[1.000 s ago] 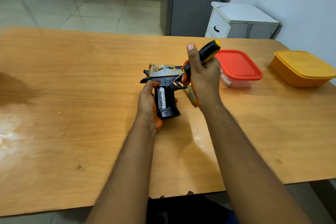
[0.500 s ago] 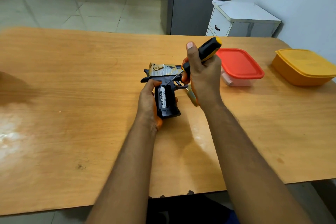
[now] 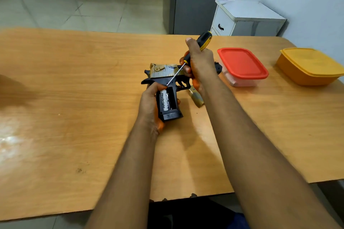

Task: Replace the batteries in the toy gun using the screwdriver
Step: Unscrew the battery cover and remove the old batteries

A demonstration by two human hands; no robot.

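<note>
The toy gun (image 3: 167,78) lies near the middle of the wooden surface (image 3: 74,98), its black grip pointing toward the person and its gold-painted slide on the far side. The battery bay in the grip stands uncovered, and a battery (image 3: 163,101) with white casing and dark lettering sits in it, lengthwise along the grip. The left hand (image 3: 149,106) wraps around the near left side of the grip, its fingers curled behind it and the thumb resting at the top of the bay. The screwdriver (image 3: 202,42) slants down over the gun from the upper right; its black and yellow handle is gripped in the closed fingers of the right hand (image 3: 198,65), thumb up along the handle, and its thin metal shaft reaches down to the top end of the battery bay, just beside the left thumb. Just right of the gun's grip, partly hidden by the right wrist, lies a small gold-coloured piece (image 3: 195,97). Farther right of the gun stands a clear box with a red lid (image 3: 242,63), and beyond it an orange container with a yellow lid (image 3: 310,65). Past the surface, behind the gun, stands a white cabinet (image 3: 245,18).
</note>
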